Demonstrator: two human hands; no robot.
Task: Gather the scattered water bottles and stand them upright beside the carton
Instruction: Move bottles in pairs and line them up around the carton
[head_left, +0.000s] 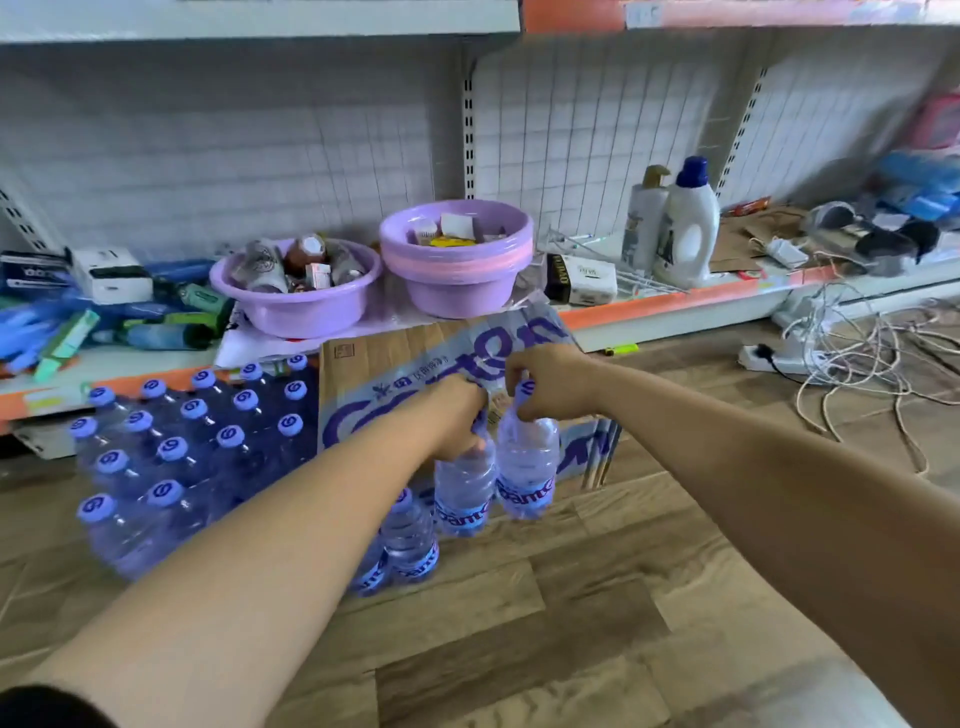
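Each hand, left (457, 415) and right (545, 384), gripped an upright bottle (527, 467) by its neck, directly before the carton (363, 374).

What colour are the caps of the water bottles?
Light purple caps with a dark blue swirl, seen in the head view.

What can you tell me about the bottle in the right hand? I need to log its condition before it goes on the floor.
The bottle is small, of clear plastic that looks bluish, with a purple cap and a band label in white and purple lettering. It looks full and sealed. It hangs upright by its neck in the grip of the right hand, just in front of the carton, close beside the bottle held in the left hand. Whether its base touches the wooden floor is unclear.
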